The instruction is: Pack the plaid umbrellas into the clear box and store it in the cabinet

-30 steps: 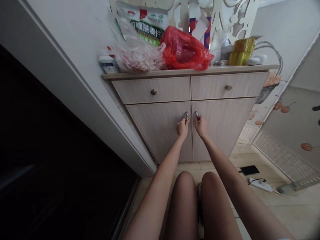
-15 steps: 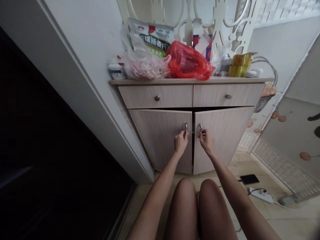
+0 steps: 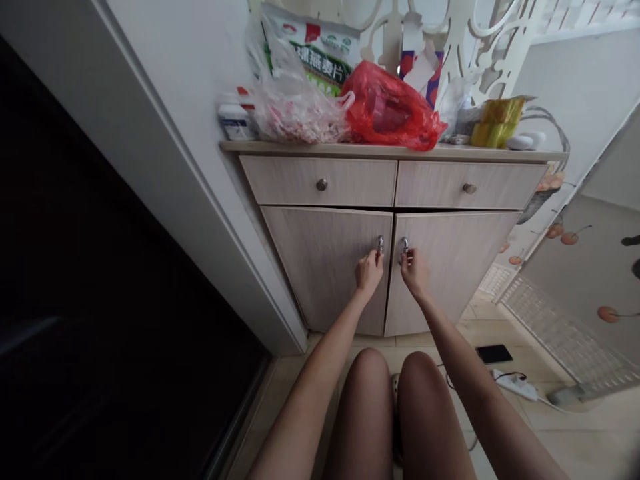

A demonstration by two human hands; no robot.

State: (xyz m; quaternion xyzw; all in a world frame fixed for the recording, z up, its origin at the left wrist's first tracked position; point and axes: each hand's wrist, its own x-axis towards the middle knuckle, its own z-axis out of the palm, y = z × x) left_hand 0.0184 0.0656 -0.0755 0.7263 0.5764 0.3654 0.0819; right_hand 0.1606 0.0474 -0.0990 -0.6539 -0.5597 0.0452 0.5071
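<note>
A pale wood-grain cabinet has two lower doors, both slightly ajar with a thin dark gap along their tops. My left hand [image 3: 369, 271] is closed on the metal handle [image 3: 381, 243] of the left door [image 3: 325, 260]. The fingers of my right hand [image 3: 415, 270] are pinched round the handle [image 3: 405, 245] of the right door [image 3: 455, 267]. Above the doors are two shut drawers with round knobs, the left drawer [image 3: 285, 180] and the right drawer [image 3: 505, 185].
On the cabinet top [image 3: 310, 151] stand a red plastic bag [image 3: 395, 110], a clear bag [image 3: 300, 113], a white bottle [image 3: 235, 124] and gold packages [image 3: 497, 122]. A black phone [image 3: 494, 354] and a power strip [image 3: 516, 385] lie on the floor at right.
Both doors have moved inward with my hands on their handles, and the gaps above and between them are narrower. The view has shifted slightly.
</note>
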